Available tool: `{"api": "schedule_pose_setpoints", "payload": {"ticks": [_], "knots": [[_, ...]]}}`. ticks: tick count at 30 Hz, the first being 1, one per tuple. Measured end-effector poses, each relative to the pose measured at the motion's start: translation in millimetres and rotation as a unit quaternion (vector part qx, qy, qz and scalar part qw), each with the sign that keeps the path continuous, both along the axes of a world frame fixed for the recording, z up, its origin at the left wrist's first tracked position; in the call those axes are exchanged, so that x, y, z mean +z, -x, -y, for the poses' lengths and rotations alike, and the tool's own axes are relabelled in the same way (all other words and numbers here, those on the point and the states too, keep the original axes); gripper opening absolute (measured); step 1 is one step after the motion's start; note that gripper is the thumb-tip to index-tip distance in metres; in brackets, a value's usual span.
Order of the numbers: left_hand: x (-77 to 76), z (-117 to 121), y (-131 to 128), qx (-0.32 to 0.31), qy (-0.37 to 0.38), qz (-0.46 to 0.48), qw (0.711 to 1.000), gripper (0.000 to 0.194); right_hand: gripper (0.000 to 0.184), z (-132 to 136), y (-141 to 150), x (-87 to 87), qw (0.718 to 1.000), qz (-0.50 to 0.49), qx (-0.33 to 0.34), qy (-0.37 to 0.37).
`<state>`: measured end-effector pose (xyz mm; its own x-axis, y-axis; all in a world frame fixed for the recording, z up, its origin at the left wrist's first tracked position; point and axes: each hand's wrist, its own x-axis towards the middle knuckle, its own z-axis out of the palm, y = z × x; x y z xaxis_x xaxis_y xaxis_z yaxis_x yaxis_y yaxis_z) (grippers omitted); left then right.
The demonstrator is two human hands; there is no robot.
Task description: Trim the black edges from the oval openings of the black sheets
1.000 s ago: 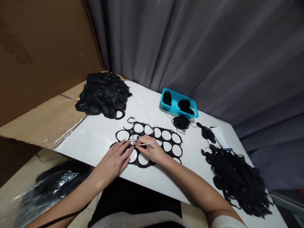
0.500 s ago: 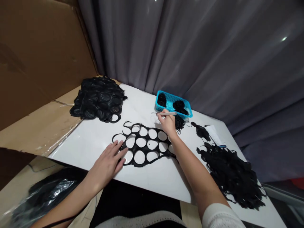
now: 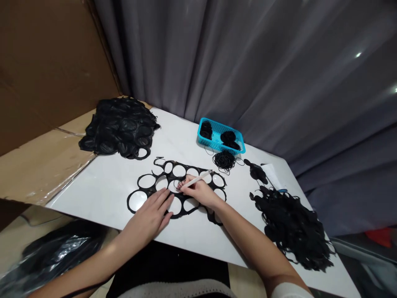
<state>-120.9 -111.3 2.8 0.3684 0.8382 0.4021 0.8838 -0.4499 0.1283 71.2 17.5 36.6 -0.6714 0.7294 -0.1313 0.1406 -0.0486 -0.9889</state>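
A black sheet full of large round holes lies flat on the white table. My left hand rests on its near left part, palm down and fingers stretched out. My right hand is over the middle of the sheet, fingers closed round a slim white pen-like tool whose upper end points to the back right. Several thin black rings show at the fingertips of this hand; whether they are held by the fingers or hang on the tool, I cannot tell.
Behind stands a blue basket with black ring bundles, and a pile of black rings in front. A heap of black discs lies back left, a heap of black strips at right. Grey curtain and cardboard enclose the table.
My right hand has moved from the ring pile by the basket toward me and left, to the sheet's middle, bringing thin black rings. My left hand has shifted slightly right over the sheet.
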Motion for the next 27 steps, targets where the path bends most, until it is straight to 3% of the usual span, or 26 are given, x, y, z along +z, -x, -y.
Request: {"api": "schedule_pose_setpoints", "payload": {"ticks": [4, 15, 20, 23, 27], "knots": [[0.7, 1, 2, 0.001, 0.005, 0.009, 1.0, 0.041, 0.02, 7, 1, -2.8, 0.992, 0.047, 0.02, -0.116], [2.5, -1, 0, 0.008, 0.028, 0.031, 0.999, 0.042, 0.017, 10, 8, -1.8, 0.985, 0.066, 0.017, -0.159], [1.4, -1, 0, 0.011, 0.032, 0.03, 0.999, 0.042, 0.02, 11, 7, -2.4, 0.972, 0.078, 0.023, -0.218], [1.9, -1, 0, 0.011, 0.032, 0.018, 0.999, 0.041, 0.02, 18, 7, -4.9, 0.951, 0.103, 0.039, -0.288], [1.3, -1, 0, 0.001, 0.023, 0.024, 0.999, 0.042, 0.011, 24, 9, -7.5, 0.886, 0.158, 0.102, -0.424]]}}
